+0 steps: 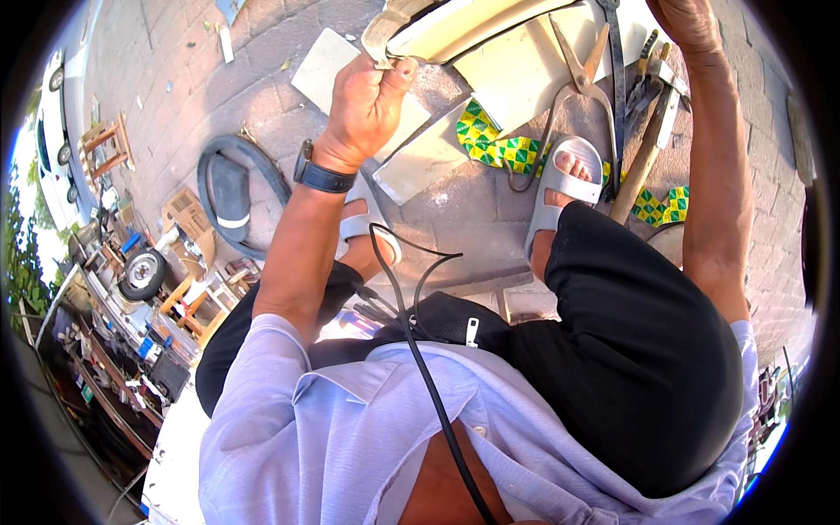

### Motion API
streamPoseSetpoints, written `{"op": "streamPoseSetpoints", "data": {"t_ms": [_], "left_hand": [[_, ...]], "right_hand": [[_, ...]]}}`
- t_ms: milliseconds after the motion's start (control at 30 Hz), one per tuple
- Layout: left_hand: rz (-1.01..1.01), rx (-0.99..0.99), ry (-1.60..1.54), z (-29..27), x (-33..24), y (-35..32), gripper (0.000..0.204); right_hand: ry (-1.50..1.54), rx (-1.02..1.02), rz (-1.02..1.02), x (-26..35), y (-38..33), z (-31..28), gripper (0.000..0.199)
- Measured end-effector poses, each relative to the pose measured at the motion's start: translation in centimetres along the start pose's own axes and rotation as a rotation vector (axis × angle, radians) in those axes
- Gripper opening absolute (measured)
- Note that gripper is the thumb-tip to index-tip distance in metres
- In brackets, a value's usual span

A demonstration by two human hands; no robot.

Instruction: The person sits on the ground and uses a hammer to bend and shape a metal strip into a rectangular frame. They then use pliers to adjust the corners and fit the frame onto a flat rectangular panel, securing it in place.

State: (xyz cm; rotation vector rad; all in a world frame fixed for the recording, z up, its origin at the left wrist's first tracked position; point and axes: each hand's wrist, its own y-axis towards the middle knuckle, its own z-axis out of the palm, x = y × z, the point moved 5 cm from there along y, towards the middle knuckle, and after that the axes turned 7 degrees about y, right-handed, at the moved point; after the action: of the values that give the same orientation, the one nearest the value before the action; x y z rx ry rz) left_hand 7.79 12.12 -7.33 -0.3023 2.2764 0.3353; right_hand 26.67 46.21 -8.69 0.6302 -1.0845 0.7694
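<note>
My left hand [372, 105], with a dark wristband, is closed on the torn left end of a long, curved cream-coloured panel [477, 26] at the top of the view. What the panel belongs to is cut off. My right hand [689, 26] reaches up to the right of it; its fingers lie mostly beyond the upper edge, so their grip is hidden. Below the panel, large metal shears [580, 80] lie with spread blades and looped handles. Beside them rest a dark flat bar [619, 96] and a wooden-handled hammer [647, 144].
Pale flat offcuts [424, 156] and a green-and-yellow patterned sheet [490, 140] lie on the paving around my sandalled feet. A black rubber tyre [208, 166] is at left, near a cardboard box [185, 214]. Farther left are a loose wheel [143, 274] and a wooden stool [107, 144]. A black cable [398, 297] hangs before me.
</note>
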Motion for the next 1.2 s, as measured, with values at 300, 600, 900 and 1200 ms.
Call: {"op": "streamPoseSetpoints", "data": {"t_ms": [300,600,900,1200], "left_hand": [[0.047,-0.107,0.036,-0.2,-0.5,0.8,0.019],[0.034,-0.333,0.089,0.5,-0.4,1.1,0.024],[0.042,-0.224,0.202,0.6,0.2,0.4,0.024],[0.034,-0.045,0.003,-0.3,1.1,0.5,0.021]], "right_hand": [[-0.015,0.011,-0.001,0.3,0.0,0.4,0.034],[0.042,-0.035,-0.028,-0.1,-0.6,-0.3,0.035],[0.035,-0.084,-0.021,0.0,-0.9,-0.2,0.038],[0.027,-0.077,0.006,-0.2,-0.5,-0.3,0.037]]}}
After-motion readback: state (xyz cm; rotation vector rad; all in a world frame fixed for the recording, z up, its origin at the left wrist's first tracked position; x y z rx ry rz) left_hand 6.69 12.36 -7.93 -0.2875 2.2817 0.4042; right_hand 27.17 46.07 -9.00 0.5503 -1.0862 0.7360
